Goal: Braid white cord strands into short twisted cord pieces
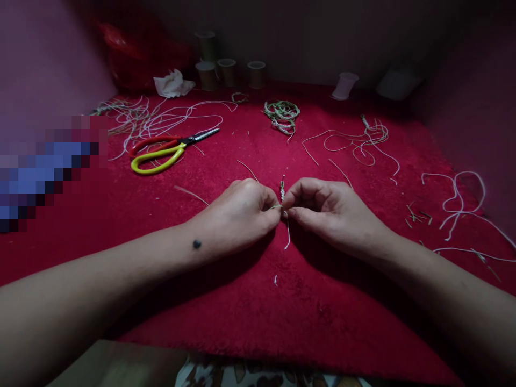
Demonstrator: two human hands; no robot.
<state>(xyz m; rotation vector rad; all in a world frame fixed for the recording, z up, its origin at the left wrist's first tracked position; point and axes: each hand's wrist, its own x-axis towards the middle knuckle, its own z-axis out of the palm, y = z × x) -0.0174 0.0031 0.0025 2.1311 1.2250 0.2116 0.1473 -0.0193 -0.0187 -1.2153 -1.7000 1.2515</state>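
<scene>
A red-covered desk [226, 328] fills most of the frame; its near edge crosses the bottom, above patterned fabric that the frame cuts off, and its far corners sink into shadow. At the centre the left hand [245, 212] and right hand [332, 207] nearly meet, their forearms cropped at the sides. The left grip pinches a thin strand; the right one pinches the lower part of the braided cord (the exact contact is hidden between the fingertips). Pixelation masks a bluish patch [44, 166] at far left, and a red bag [137, 54] shows dimly upper left. Below it spread tangled strands [139, 126], then scissors [184, 143], blades toward upper right. A braided coil [282, 113] lies upper centre. The small braided cord [282, 193] stands out between the hands, loop uppermost, white tail trailing below. Red cloth stretches from the hands to the near edge, around one white scrap [276, 280].
</scene>
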